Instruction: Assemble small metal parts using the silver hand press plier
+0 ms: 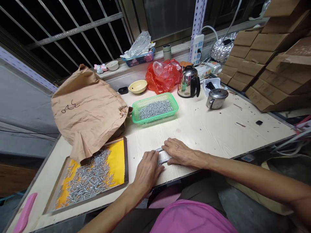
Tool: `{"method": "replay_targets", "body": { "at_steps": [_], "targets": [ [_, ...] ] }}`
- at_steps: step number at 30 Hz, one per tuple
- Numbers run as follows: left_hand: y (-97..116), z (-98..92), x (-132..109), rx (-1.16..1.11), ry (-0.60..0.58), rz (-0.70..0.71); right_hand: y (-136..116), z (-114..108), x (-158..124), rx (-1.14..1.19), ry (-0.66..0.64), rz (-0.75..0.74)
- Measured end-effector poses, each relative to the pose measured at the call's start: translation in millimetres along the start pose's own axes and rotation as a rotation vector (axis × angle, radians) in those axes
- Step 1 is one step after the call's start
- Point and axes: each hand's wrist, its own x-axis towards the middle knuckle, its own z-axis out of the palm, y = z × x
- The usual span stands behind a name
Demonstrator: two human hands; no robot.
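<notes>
Near the table's front edge, a small grey metal piece with two parallel bars [164, 160] lies between my hands. My left hand [148, 166] grips its left end, fingers bent and pressed down. At the opposite end, my right hand [179, 152] has its fingers curled over the piece, thumb on the near side. The fingers hide both ends, so its exact kind cannot be made out. Left of my hands is a shallow tray [125, 161] with a yellow lining and many small silvery screw-like pieces [89, 178]. Similar pieces fill a green plastic basket [155, 120] beyond my hands.
A big brown paper bag [92, 106] leans over the tray's back edge. Farther back are a cream bowl [137, 86], red plastic bag [161, 76], kettle [188, 82] and lidded steel cup [217, 98]. Cardboard boxes [257, 61] are stacked right; a pink handle [25, 212] lies front left.
</notes>
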Motion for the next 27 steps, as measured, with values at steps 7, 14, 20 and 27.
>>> {"method": "replay_targets", "body": {
  "at_steps": [7,14,20,27],
  "targets": [
    [-9,9.5,22,0.100,-0.116,0.115,7,-8,-13,0.000,-0.069,0.090],
    [4,6.5,36,0.067,-0.131,0.155,14,-15,-14,0.012,-0.081,0.084],
    [5,10.9,42,0.015,-0.117,0.136,13,-8,-13,0.024,-0.032,0.090],
    [4,23.1,40,0.061,-0.040,0.092,13,12,-8,-0.028,0.027,0.026]
  ]
}}
